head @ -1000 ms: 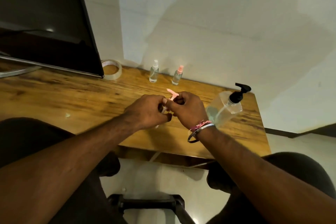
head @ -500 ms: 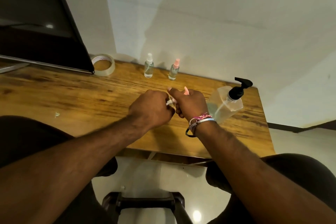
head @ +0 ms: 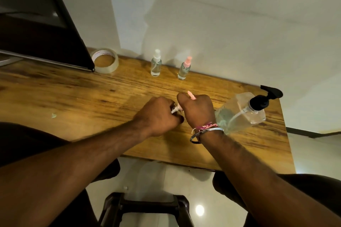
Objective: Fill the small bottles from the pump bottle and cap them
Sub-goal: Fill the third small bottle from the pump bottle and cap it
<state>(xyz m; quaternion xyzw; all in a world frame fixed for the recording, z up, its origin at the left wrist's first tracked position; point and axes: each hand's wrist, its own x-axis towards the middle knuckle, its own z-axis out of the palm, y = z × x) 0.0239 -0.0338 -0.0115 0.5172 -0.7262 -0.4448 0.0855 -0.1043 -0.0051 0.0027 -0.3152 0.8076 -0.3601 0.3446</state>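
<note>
Hands meet over the wooden counter: right hand fisted around a pink spray cap, left hand closed on a small, mostly hidden bottle.
Two capped small bottles stand at the wall; the pump bottle sits just right of the right hand.

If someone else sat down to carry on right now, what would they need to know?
Left hand is closed around a small bottle, mostly hidden.
Right hand is closed on a pink spray cap at the bottle's neck.
Two capped small bottles stand by the wall: white-capped bottle, pink-capped bottle.
Pump bottle is beside the right wrist.
Left to do: finish capping this one.
</note>
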